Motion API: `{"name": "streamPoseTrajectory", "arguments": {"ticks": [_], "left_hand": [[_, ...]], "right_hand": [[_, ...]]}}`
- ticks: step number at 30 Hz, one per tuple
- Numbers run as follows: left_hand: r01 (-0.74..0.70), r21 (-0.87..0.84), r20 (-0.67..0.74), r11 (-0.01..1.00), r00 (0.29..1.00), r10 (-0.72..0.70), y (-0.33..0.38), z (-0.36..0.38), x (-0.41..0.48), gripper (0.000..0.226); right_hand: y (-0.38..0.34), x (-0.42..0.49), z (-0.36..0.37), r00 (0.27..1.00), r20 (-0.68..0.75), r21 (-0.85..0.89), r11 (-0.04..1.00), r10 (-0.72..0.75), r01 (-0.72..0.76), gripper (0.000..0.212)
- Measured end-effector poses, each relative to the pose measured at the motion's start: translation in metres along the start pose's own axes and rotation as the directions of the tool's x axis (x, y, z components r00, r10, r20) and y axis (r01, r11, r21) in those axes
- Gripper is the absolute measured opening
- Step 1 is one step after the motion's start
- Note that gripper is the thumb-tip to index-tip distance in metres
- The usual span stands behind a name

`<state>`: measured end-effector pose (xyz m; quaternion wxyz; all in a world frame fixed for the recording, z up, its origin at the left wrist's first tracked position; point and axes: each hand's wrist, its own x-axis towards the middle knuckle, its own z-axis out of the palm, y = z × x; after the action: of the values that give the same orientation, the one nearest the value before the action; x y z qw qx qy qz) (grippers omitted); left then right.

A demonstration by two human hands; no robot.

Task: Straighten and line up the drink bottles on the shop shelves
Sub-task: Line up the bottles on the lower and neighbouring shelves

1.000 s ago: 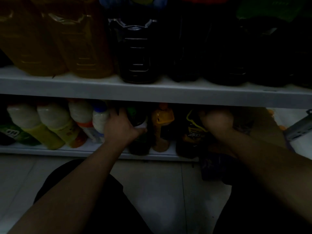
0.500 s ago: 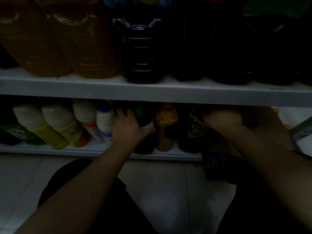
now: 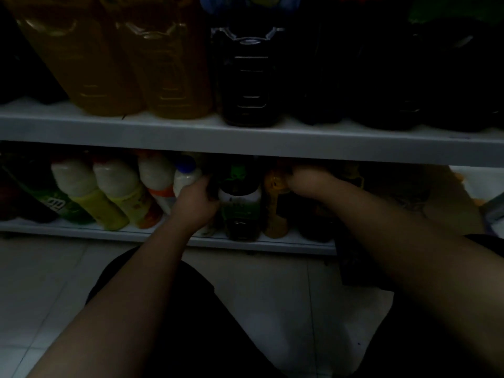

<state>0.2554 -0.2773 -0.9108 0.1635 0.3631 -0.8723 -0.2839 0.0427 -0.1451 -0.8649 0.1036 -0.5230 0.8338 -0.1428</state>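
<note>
step in hand: squaring up the lower shelf (image 3: 54,227) row. leftmost, the milky bottles (image 3: 114,184) lean and likely need standing up next. left hand (image 3: 195,204) curls its fingers round a dark bottle (image 3: 213,186), just beside the green-label bottle (image 3: 240,205) of dark drink. right hand (image 3: 308,180) sits at the orange bottle (image 3: 275,214) neck; its grip is too dim to tell.

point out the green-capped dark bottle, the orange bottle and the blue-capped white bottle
green-capped dark bottle (image 3: 239,199): head view, on its pale label
orange bottle (image 3: 275,224): head view, on its lower body
blue-capped white bottle (image 3: 184,180): head view, on its white shoulder
</note>
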Motion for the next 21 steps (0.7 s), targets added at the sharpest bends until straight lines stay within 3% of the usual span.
{"name": "streamPoseTrajectory", "arguments": {"ticks": [3, 6, 11, 16, 21], "left_hand": [[-0.006, 0.014, 0.043, 1.000, 0.999, 0.006, -0.002, 0.002, -0.002, 0.053], [-0.001, 0.024, 0.070, 1.000, 0.998, -0.001, -0.002, 0.007, -0.001, 0.051], [-0.005, 0.064, 0.028, 0.998, 1.000, 0.003, -0.002, 0.011, 0.003, 0.043], [-0.024, 0.073, 0.038, 0.997, 0.999, 0.021, -0.003, 0.012, 0.002, 0.046], [-0.030, 0.040, 0.020, 0.999, 0.999, 0.029, -0.003, 0.016, 0.000, 0.051]], "right_hand": [[0.000, 0.003, -0.005, 0.998, 0.051, 0.034, 0.999, 0.035, -0.036, 0.040], [-0.003, 0.000, -0.006, 0.998, 0.049, -0.053, 0.998, 0.034, -0.031, 0.045], [-0.015, -0.007, 0.003, 0.989, -0.113, -0.069, 0.992, 0.095, -0.103, 0.048], [-0.020, -0.011, 0.013, 0.927, -0.340, -0.029, 0.984, 0.157, -0.177, 0.051], [-0.018, -0.011, 0.017, 0.924, -0.347, -0.010, 0.984, 0.162, -0.177, 0.046]]}}
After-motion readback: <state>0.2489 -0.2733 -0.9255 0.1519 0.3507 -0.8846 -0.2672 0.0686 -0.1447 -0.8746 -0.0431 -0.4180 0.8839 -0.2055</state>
